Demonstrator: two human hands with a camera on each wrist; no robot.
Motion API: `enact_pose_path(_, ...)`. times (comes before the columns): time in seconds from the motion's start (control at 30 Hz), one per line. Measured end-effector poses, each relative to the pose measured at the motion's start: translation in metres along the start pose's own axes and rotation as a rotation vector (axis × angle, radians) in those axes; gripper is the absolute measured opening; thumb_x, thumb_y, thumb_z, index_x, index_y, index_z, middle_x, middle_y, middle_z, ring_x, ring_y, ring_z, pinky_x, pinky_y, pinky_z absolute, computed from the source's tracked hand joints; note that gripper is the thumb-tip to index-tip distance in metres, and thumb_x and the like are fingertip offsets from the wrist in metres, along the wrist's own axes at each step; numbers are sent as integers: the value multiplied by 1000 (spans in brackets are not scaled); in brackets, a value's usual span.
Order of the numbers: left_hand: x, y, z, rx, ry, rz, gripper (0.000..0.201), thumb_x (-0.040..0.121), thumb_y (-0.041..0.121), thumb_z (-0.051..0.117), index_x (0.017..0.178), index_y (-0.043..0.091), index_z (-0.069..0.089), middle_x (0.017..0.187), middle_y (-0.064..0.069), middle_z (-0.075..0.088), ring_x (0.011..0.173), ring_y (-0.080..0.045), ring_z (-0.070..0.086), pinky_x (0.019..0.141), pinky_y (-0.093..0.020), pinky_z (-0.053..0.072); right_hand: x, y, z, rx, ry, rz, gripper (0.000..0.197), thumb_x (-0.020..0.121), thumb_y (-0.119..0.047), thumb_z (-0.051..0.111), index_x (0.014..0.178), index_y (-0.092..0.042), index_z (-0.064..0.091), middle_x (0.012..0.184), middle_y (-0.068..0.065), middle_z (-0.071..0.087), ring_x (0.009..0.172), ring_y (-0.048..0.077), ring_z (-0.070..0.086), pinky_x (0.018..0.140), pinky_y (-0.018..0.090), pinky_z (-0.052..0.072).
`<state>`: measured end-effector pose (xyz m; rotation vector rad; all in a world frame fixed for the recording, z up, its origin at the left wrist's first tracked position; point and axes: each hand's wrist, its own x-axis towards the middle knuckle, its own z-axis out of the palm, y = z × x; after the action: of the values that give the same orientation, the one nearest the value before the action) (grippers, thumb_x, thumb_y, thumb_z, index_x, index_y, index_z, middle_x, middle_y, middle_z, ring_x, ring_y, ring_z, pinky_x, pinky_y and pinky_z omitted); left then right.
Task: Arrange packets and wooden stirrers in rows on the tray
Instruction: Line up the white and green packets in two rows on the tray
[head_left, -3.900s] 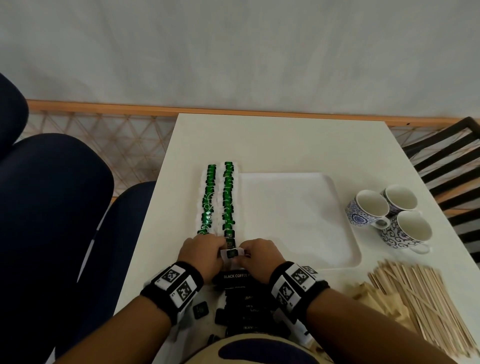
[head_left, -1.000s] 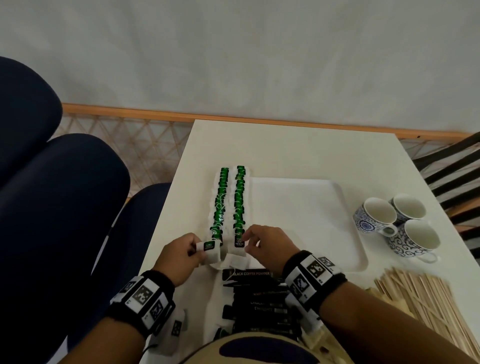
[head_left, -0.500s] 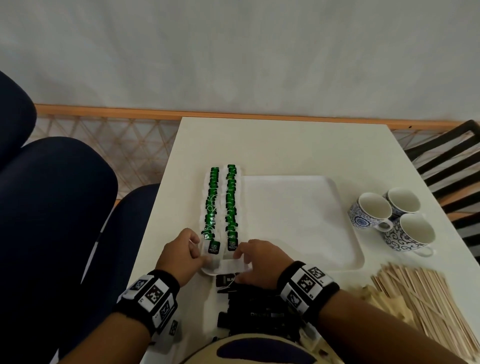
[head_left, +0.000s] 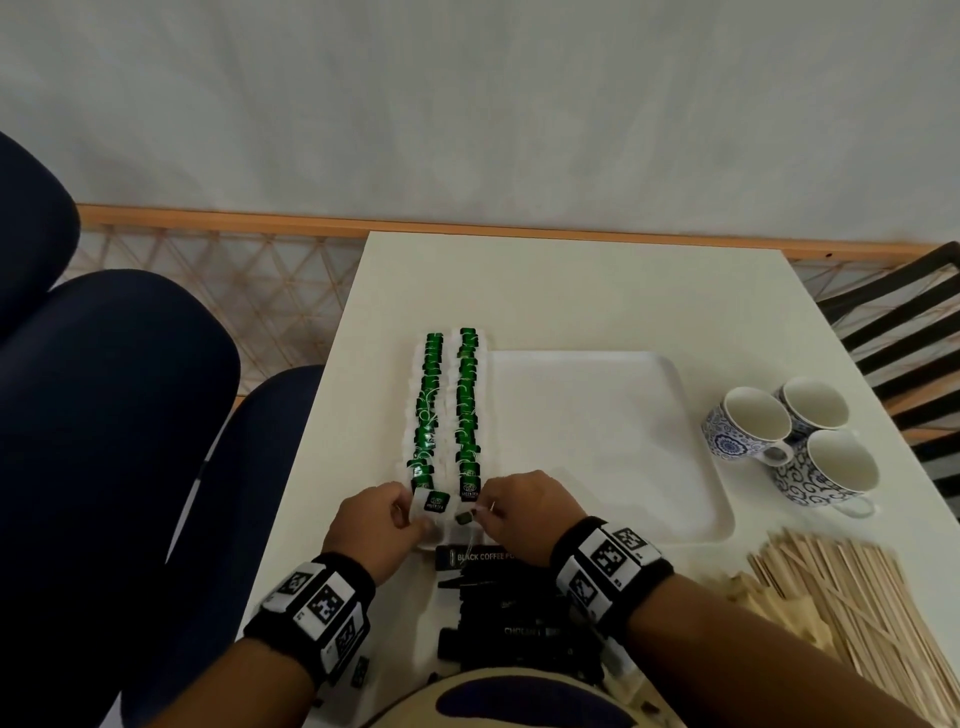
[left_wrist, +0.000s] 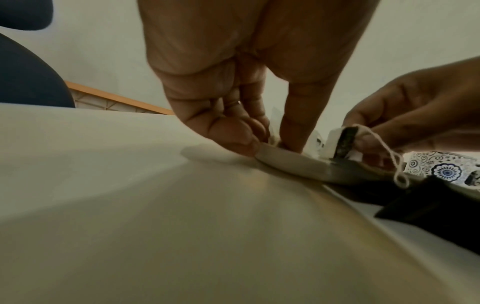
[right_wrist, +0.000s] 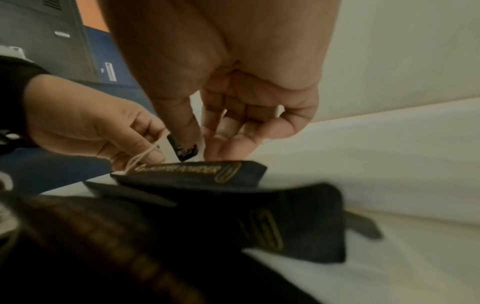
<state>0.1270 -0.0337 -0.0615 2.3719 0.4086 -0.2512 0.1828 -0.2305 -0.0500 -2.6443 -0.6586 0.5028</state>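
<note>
We are finishing the two green rows at the near-left corner of the tray (head_left: 613, 441). Our left hand (head_left: 376, 525) is pinching a tea-bag packet (head_left: 434, 503) at the end of the left row, and our right hand (head_left: 519, 506) is pinching a small dark tag (head_left: 462, 517), probably on a loose string. A second ago the left packet was being held off the tray; now it is sitting in line. The wooden stirrers (head_left: 852, 613) are lying untouched on the table (head_left: 571, 291).

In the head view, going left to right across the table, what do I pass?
Left hand → tea bag rows → right hand → tray → cups → stirrers.
</note>
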Motion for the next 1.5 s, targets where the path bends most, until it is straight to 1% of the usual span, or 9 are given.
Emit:
enact_pose_path(0.13, -1, 0, 2, 48, 62, 18, 41, 79, 33, 74, 57, 18, 42, 57, 4, 45, 54, -12, 41, 50, -24, 30, 7, 3, -3, 140, 42, 108, 22, 93, -42, 52, 91, -24, 66, 87, -1, 70, 83, 16, 63, 76, 30, 53)
enact_pose_path(0.3, 2, 0, 1, -13, 60, -35, 41, 80, 33, 74, 59, 15, 43, 59, 1, 47, 59, -18, 46, 53, -26, 32, 12, 4, -1, 224, -10, 195, 18, 86, -42, 62, 87, -24, 57, 91, -2, 65, 86, 16, 59, 73, 29, 51)
enact_pose_path(0.5, -5, 3, -1, -10, 65, -22, 41, 70, 36, 81, 79, 22, 44, 76, 1, 55, 67, -15, 53, 55, -25, 35, 3, 7, 5, 320, -95, 219, 55, 69, -47, 79, 100, -27, 39, 85, 1, 63, 78, 20, 62, 66, 32, 52)
enact_pose_path(0.63, -2, 6, -1, 101, 27, -6, 37, 70, 44, 77, 76, 22, 49, 77, 3, 57, 69, -12, 54, 55, -25, 37, 3, 6, 9, 291, -103, 206, 46, 71, -46, 79, 96, -28, 44, 89, 0, 63, 81, 19, 61, 73, 33, 54)
enact_pose_path(0.77, -1, 6, -1, 91, 20, -41, 36, 71, 42, 78, 73, 17, 52, 73, 3, 59, 68, -13, 56, 58, -26, 41, 4, 2, 12, 348, -66, 239, 42, 73, -42, 80, 92, -27, 46, 83, 1, 65, 78, 18, 62, 69, 29, 52)
enact_pose_path(1.1, 2, 5, -2, 50, 34, -79, 34, 70, 37, 80, 72, 16, 54, 71, 3, 59, 68, -14, 56, 61, -29, 43, 9, -2, 15, 328, -22, 263, 41, 75, -40, 79, 90, -25, 44, 83, 2, 63, 75, 21, 60, 66, 31, 51)
enact_pose_path(1.23, -3, 7, -11, 54, 24, -88, 38, 69, 38, 82, 83, 19, 52, 79, 4, 57, 72, -13, 55, 58, -27, 42, 5, -4, 9, 233, -27, 198, 41, 77, -43, 74, 94, -25, 42, 87, -2, 57, 79, 19, 56, 67, 29, 47)
enact_pose_path(1.33, -15, 3, -25, 131, -8, -73, 48, 69, 41, 82, 94, 24, 46, 85, 7, 51, 77, -11, 52, 60, -24, 36, -6, -11, -1, 118, 30, 85, 35, 81, -43, 69, 96, -26, 42, 96, -3, 52, 87, 19, 53, 77, 32, 46)
enact_pose_path(1.5, -53, -17, -52, 326, -203, 61, 27, 76, 41, 74, 89, 35, 50, 92, 13, 47, 78, 0, 47, 65, -19, 36, -31, -38, -10, -113, -109, -220, 16, 85, -37, 64, 94, -24, 62, 99, -3, 63, 96, 20, 53, 86, 37, 45)
